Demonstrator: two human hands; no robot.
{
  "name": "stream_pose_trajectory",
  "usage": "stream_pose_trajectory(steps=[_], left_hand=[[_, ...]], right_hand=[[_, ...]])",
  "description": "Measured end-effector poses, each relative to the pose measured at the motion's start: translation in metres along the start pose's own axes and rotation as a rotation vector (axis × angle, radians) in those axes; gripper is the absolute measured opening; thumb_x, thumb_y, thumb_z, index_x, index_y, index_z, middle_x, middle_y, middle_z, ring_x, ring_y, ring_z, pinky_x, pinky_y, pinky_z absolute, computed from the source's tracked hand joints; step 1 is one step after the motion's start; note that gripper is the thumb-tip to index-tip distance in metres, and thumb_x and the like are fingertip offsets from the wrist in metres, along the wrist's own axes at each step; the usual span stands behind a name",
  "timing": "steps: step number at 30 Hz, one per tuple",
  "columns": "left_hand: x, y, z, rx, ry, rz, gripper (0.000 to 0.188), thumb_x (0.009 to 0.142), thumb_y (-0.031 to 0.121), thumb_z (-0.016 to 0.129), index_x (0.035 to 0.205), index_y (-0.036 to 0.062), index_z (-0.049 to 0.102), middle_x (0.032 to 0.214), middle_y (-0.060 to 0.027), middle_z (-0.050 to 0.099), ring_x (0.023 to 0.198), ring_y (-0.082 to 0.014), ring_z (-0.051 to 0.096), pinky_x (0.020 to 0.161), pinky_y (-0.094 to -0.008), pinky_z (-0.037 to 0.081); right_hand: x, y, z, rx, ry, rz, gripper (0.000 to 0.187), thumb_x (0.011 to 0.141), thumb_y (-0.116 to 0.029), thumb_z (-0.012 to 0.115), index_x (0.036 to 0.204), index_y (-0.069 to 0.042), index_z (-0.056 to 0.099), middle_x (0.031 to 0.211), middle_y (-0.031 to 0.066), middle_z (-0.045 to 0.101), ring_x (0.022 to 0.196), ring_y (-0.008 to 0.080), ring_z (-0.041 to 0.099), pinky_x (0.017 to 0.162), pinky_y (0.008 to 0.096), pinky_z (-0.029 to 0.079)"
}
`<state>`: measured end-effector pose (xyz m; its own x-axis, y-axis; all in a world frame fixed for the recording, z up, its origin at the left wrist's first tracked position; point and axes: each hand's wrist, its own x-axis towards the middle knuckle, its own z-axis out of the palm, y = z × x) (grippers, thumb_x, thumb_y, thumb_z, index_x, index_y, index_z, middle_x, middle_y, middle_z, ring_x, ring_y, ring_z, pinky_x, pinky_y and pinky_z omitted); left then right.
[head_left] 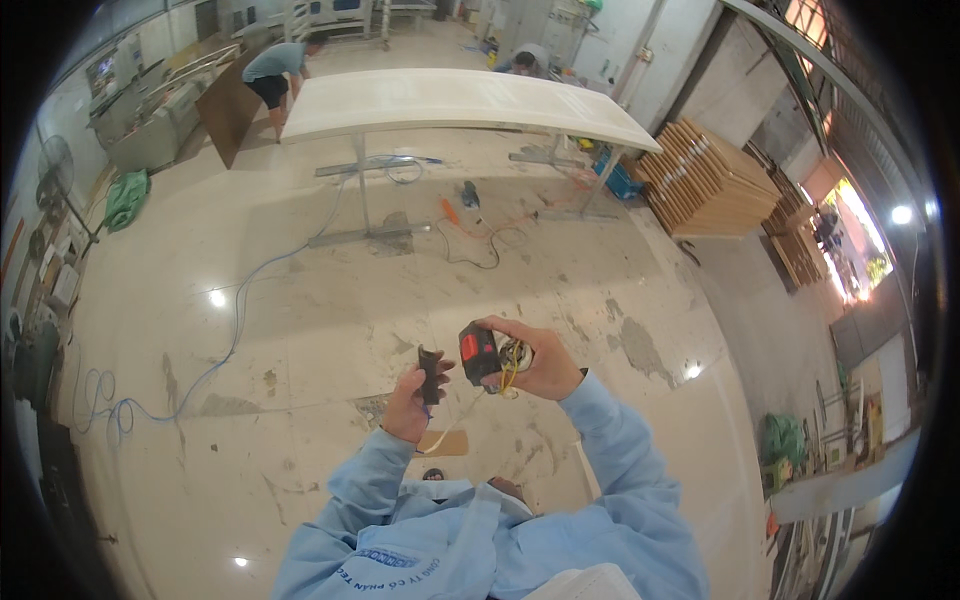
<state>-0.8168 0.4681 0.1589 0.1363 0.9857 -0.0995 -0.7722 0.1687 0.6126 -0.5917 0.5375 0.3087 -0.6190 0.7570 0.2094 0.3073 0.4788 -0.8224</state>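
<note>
Between the fingers and thumb of my left hand [406, 402] is a dark, curved, shell-like piece [430, 374], held upright. My right hand [552, 362] grips a boxy black motor housing with a red patch [478, 350]. At its open side, a round metallic part and loose yellow wires [516, 362] show beside my palm. A pale cord hangs down from the wires toward my body. The two held pieces are close together but apart, in front of my chest. What lies behind the housing is hidden.
Ahead stands a long white-topped table [450, 98] on metal legs, with two people beyond it. Under it are a power tool [470, 195] and cords. A blue hose [238, 310] crosses the floor at left. Stacked brown panels [700, 182] stand at right; a cardboard piece [443, 443] lies below my hands.
</note>
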Motion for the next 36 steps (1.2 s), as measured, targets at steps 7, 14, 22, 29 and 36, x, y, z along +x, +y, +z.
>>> stream_pose_trajectory(steps=[7,14,22,29,36], left_hand=[[0.024,0.004,0.029,-0.034,-0.032,0.151,0.071,0.088,0.036,0.06,0.146,0.0032,0.037,0.137,-0.0116,0.053,0.123,-0.0235,0.054,0.104,-0.037,0.043],[0.071,-0.01,0.035,0.258,-0.071,0.32,0.08,0.084,0.028,0.069,0.149,0.0032,0.029,0.14,-0.013,0.048,0.128,-0.0255,0.05,0.108,-0.0375,0.041],[0.162,-0.011,0.051,0.743,-0.012,0.306,0.083,0.073,0.014,0.082,0.141,0.0045,0.036,0.126,-0.0085,0.051,0.117,-0.0195,0.052,0.102,-0.0329,0.043],[0.271,-0.012,0.069,0.646,0.062,0.106,0.078,0.07,0.009,0.079,0.137,0.0054,0.04,0.117,-0.0054,0.055,0.105,-0.0168,0.057,0.093,-0.0312,0.048],[0.314,0.017,0.046,0.476,0.291,0.271,0.077,0.077,0.005,0.075,0.145,0.0061,0.039,0.125,-0.0075,0.055,0.109,-0.0196,0.057,0.095,-0.0322,0.048]], right_hand=[[0.033,0.004,0.013,-0.021,-0.067,-0.052,0.076,0.071,-0.028,0.087,0.136,-0.008,0.054,0.121,0.0139,0.067,0.108,0.0274,0.067,0.092,0.0356,0.052],[0.054,0.062,0.001,0.152,0.03,-0.044,0.08,0.068,-0.032,0.086,0.134,0.001,0.054,0.12,0.0181,0.067,0.112,0.028,0.064,0.096,0.0343,0.049],[0.094,0.144,-0.055,0.289,0.012,0.035,0.084,0.065,-0.027,0.089,0.136,0.0,0.052,0.122,0.0193,0.066,0.112,0.0275,0.064,0.096,0.0331,0.049],[0.101,0.245,-0.154,-0.037,0.088,0.063,0.087,0.069,-0.038,0.087,0.14,-0.005,0.048,0.125,0.0196,0.064,0.111,0.034,0.064,0.094,0.0392,0.05],[0.084,0.336,-0.207,-0.285,0.019,0.438,0.059,0.077,-0.044,0.078,0.123,-0.012,0.059,0.105,0.0157,0.07,0.098,0.0384,0.065,0.083,0.0453,0.052]])
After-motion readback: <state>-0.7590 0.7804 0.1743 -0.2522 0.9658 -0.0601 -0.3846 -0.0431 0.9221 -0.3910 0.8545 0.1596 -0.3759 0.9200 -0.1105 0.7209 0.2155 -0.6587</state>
